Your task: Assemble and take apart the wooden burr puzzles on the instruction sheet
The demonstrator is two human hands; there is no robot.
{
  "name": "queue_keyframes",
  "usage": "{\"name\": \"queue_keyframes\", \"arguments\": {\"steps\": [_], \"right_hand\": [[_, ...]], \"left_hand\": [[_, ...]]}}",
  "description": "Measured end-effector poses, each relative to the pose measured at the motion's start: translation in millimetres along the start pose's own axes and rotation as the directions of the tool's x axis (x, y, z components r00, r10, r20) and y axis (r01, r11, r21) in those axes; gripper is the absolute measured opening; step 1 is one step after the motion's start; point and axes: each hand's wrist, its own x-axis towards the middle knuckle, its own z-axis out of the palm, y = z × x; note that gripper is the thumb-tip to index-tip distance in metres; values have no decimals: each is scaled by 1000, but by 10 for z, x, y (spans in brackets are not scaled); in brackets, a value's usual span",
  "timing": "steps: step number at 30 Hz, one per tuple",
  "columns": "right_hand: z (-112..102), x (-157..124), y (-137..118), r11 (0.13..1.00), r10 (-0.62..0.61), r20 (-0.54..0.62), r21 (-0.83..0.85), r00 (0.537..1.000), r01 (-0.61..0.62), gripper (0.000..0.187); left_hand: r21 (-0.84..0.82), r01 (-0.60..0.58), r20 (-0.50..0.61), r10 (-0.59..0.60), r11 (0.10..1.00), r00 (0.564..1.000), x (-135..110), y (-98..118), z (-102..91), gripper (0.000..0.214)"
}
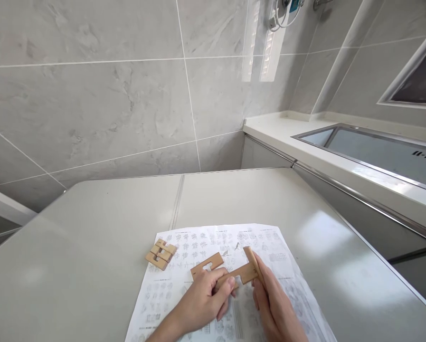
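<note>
My left hand [202, 301] is closed on one end of a notched wooden puzzle piece [247, 273], pinched between thumb and fingers. My right hand [275, 306] grips a second wooden puzzle piece [250, 255], held tilted up against the far end of the first. The two pieces meet at the right, but whether they interlock I cannot tell. Just beyond my left knuckles is another notched wooden piece [215, 260], partly hidden by that hand. Farther left, several wooden pieces [161, 254] lie grouped together at the edge of a printed sheet [287, 270].
The sheet, printed with small diagrams, lies on a pale table [91, 247] with a seam across its top. A grey tiled wall [109, 109] rises behind. To the right runs a white counter [273, 126] with a metal-rimmed sink [376, 147].
</note>
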Motion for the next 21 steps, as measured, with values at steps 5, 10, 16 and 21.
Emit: {"name": "queue_keyframes", "arguments": {"steps": [5, 10, 16, 21], "right_hand": [[-2, -9, 10, 1000, -8, 12, -25, 1000, 8, 56], [-10, -11, 9, 999, -21, 22, -33, 1000, 21, 57], [-17, -2, 33, 992, -87, -24, -92, 996, 84, 59], [-34, 10, 21, 991, -65, 19, -120, 998, 66, 59]], "left_hand": [[-7, -31, -13, 31, 999, 999, -3, -17, 21, 52], [-1, -50, -15, 50, 999, 999, -7, -2, 29, 51], [7, -34, -12, 34, 999, 999, -12, 29, 26, 51], [-4, -34, -23, 34, 999, 999, -15, 0, 32, 50]]}}
